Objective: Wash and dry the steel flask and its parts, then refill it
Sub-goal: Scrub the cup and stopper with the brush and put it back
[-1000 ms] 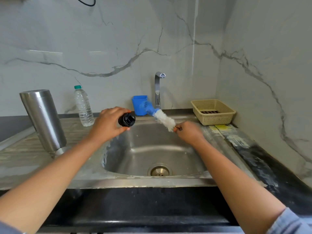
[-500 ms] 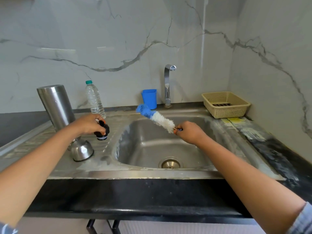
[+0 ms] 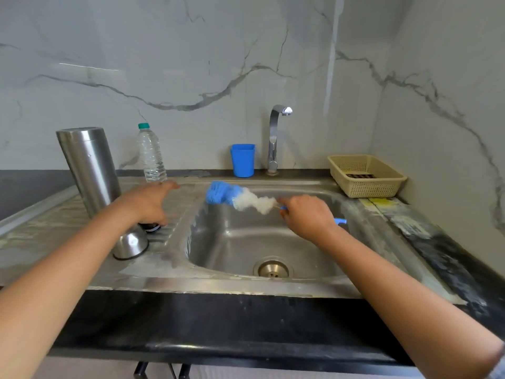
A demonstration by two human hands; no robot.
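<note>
The steel flask body stands mouth down on the drainboard at the left, leaning a little. Its steel cap rests dome up right in front of it. The black stopper sits on the drainboard, mostly covered by my left hand, which hovers over it with fingers stretched out and apart. My right hand grips the handle of a bottle brush with a blue and white head, held over the sink basin and pointing left.
A clear plastic water bottle stands behind my left hand. A blue cup and the tap are at the back of the sink. A beige basket sits at the back right. The drain lies at the basin's bottom.
My left hand carried the black stopper from over the basin to the drainboard, set it down beside the steel cap and opened. The brush in my right hand tilted lower.
</note>
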